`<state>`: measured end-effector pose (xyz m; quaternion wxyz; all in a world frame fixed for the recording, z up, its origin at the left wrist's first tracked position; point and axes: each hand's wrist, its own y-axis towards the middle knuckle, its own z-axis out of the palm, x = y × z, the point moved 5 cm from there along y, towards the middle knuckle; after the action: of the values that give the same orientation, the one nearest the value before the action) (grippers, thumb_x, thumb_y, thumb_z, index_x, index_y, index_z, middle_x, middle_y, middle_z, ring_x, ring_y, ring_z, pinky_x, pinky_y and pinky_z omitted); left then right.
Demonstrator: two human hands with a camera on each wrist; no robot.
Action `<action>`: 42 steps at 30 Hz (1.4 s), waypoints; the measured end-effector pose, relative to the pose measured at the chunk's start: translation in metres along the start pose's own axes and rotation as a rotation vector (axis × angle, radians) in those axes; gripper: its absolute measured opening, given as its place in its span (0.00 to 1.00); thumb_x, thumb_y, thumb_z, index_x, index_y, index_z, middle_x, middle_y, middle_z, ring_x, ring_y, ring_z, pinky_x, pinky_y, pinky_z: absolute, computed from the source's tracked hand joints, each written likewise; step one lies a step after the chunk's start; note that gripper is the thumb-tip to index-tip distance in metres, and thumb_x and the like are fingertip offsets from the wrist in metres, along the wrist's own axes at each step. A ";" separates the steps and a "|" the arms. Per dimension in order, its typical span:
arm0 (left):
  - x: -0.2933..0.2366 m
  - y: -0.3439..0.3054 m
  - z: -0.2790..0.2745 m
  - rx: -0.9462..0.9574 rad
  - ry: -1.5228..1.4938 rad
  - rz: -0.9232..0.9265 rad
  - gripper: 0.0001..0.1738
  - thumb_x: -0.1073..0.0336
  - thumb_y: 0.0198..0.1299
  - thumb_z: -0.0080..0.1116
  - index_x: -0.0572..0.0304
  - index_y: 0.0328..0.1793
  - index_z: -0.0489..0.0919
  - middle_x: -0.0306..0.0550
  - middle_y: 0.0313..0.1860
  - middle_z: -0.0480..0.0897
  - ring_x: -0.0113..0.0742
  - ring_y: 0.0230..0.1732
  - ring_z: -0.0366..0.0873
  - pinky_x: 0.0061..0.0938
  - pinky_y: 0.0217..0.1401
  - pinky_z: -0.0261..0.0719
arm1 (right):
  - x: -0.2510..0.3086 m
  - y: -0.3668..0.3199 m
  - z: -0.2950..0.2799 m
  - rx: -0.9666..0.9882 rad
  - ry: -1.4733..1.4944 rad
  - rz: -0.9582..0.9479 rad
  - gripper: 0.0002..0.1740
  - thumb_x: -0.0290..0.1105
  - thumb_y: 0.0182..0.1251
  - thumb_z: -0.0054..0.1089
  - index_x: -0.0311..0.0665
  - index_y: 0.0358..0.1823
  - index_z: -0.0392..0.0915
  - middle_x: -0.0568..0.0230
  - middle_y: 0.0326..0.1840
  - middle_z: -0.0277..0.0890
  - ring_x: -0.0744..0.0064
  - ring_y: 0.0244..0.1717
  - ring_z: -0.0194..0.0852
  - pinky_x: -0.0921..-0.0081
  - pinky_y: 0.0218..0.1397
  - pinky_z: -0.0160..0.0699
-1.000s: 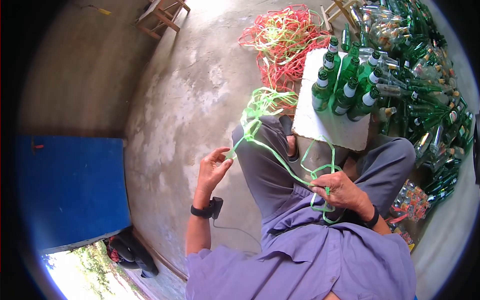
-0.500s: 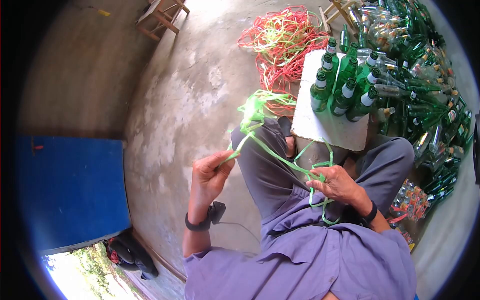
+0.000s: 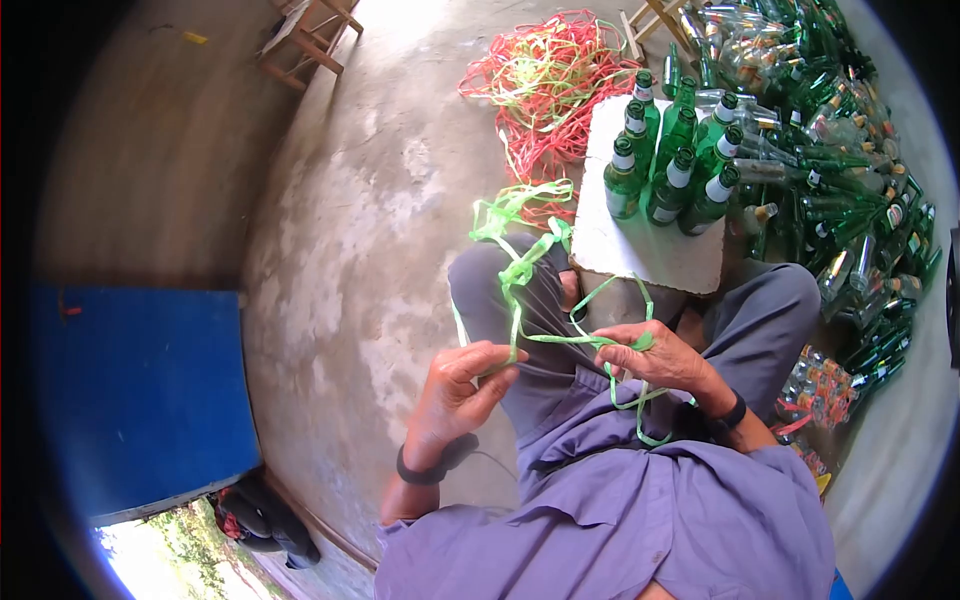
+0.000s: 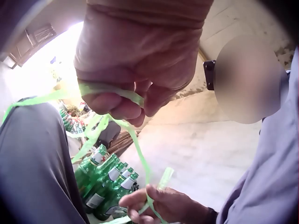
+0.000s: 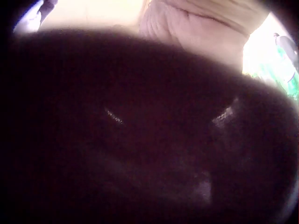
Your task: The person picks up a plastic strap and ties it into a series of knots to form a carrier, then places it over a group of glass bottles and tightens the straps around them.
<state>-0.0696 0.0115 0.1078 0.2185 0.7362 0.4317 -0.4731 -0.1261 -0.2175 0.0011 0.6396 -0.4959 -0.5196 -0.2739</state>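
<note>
A light green plastic strap (image 3: 518,272), knotted and looped, runs over the person's left knee and between both hands. The left hand (image 3: 455,395) pinches it between thumb and fingers, in front of that knee. In the left wrist view the strap (image 4: 114,90) crosses this hand's curled fingers. Over the lap, the right hand (image 3: 660,357) pinches the strap too, with a short end sticking out past the thumb and loops hanging below. A dark shape covers most of the right wrist view, hiding this hand's fingers there.
Several green bottles (image 3: 668,188) stand on a white block (image 3: 640,252) before the knees. A heap of loose bottles (image 3: 850,190) fills the right side. Red and green straps (image 3: 550,85) lie tangled on the floor beyond. A wooden stool (image 3: 310,40) stands at the upper left.
The left hand has moved right, closer to the right hand, drawing its part of the green strap along. The right hand still grips the strap, slightly further left in view.
</note>
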 end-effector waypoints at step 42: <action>0.019 0.025 0.058 -0.003 0.435 0.215 0.22 0.79 0.52 0.65 0.62 0.56 0.80 0.53 0.53 0.82 0.38 0.36 0.84 0.29 0.38 0.82 | 0.014 0.020 0.033 -0.100 -0.102 -0.351 0.09 0.30 0.62 0.65 0.31 0.38 0.83 0.48 0.31 0.80 0.51 0.32 0.80 0.63 0.37 0.75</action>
<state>-0.0742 -0.0358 0.0620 0.1706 0.8621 0.3884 -0.2770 -0.1172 -0.1777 0.0066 0.5292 -0.4421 -0.6158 -0.3812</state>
